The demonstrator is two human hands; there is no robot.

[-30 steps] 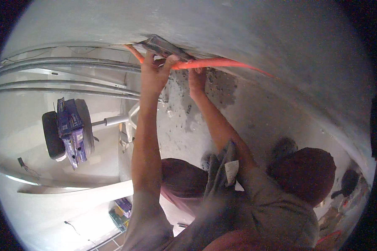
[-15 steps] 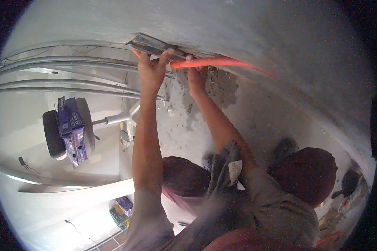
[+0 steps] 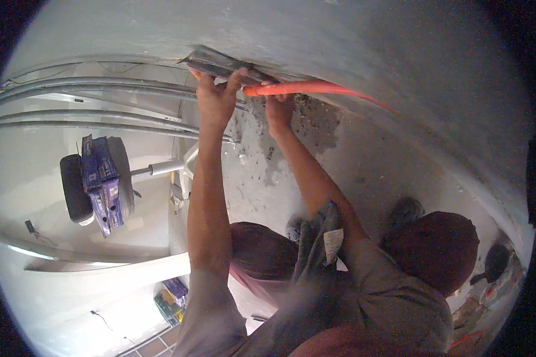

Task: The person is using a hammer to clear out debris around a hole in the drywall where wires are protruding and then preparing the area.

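A broad grey wall (image 3: 369,47) takes up most of what's ahead, dim and lightly scuffed, with a paler wall (image 3: 143,220) off to the left and strong light low on that side. Between them is the concrete floor (image 3: 363,172), darkened by a damp-looking, crumb-strewn patch (image 3: 324,122) just below the work. The person crouches here, dark red knees (image 3: 429,250) bent, both arms stretched to the wall.

Long grey pipes (image 3: 71,90) run along the left side, and near their ends stands a stool (image 3: 171,167) loaded with purple packages (image 3: 104,181).

An orange tube (image 3: 307,88) comes along the wall from the right, its near end loose and joined to nothing I can see. Just above that end, a long, dull grey piece (image 3: 220,62) lies slantwise at the wall, where the surface looks broken. I'd call the work part-way: tube and grey piece are together at the spot, but that end is unattached.

The right hand (image 3: 280,110) is closed around the tube just behind its end. The left hand (image 3: 215,107) has thumb and fingers spread at the grey piece's lower edge; in this poor light I can't tell whether they grip it. Beside those fingers shows a small orange stub (image 3: 195,74), apart from the tube's end.
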